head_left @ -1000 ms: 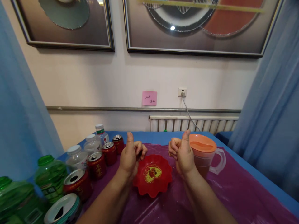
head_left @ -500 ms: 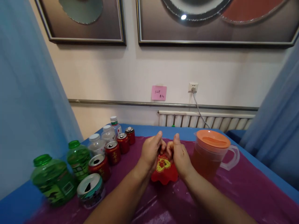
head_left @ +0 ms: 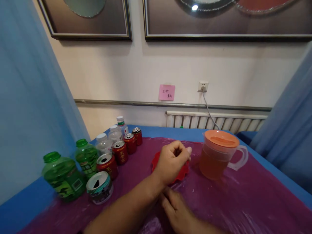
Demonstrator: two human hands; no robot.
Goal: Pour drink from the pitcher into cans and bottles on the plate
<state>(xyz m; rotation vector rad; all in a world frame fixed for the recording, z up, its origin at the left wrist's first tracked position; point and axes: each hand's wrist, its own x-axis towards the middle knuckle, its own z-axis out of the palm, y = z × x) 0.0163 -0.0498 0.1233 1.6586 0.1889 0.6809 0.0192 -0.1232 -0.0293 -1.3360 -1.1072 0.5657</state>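
Over the bowl [head_left: 182, 173], likely to clear it, the loosely closed left hand [head_left: 172, 161] is hovering; the right hand [head_left: 176, 208] isn't clearly showing its grip.

Red scalloped dish [head_left: 183, 172], partly hidden, on purple sheet [head_left: 243, 195].

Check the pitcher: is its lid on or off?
On: the orange lid sits over the top of the pitcher, covering its mouth.
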